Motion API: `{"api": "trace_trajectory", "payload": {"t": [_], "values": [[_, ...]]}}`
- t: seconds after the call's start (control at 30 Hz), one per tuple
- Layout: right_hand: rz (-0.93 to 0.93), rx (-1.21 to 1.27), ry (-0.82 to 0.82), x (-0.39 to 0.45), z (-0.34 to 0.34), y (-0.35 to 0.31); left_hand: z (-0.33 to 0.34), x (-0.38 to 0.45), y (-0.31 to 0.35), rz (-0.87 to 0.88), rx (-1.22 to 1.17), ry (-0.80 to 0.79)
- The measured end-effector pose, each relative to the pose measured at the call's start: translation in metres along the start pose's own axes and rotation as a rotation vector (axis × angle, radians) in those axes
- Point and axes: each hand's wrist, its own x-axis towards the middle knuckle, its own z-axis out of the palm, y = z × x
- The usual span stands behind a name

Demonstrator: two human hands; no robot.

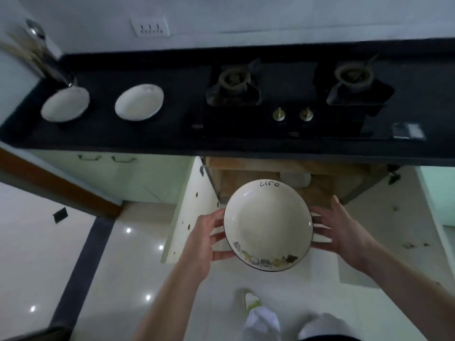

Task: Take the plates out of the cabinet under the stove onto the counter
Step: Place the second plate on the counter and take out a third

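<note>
Centre of frame: cream-white plate (268,223) with a thin dark rim, the black handwritten word "life" at its far edge and a band of grey, olive and yellow patches along its near edge. Upper left: 2 plain white plates (65,104) (139,102) on a black counter (103,136). Upper right: black stove (290,124) with 2 brass-coloured knobs (279,113). Below: pale green cabinet doors (138,178); glossy white floor (37,254) with a dark stripe.

The held plate (268,223) reads "life" on its far rim; other markings seem illegible.
</note>
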Motion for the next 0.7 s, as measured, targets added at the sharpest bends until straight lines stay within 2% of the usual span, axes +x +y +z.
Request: {"api": "trace_trajectory", "payload": {"t": [0.17, 0.33, 0.7], "values": [[-0.068, 0.076, 0.034, -0.042, -0.040, -0.003, 0.040, -0.023, 0.013, 0.086, 0.123, -0.059], [-0.128, 0.199, 0.137, -0.092, -0.105, 0.012, 0.101, -0.040, 0.003, 0.099, 0.243, -0.175], [-0.169, 0.595, 0.326, -0.254, -0.290, 0.117, 0.279, -0.128, -0.089, -0.088, 0.297, -0.540]]}}
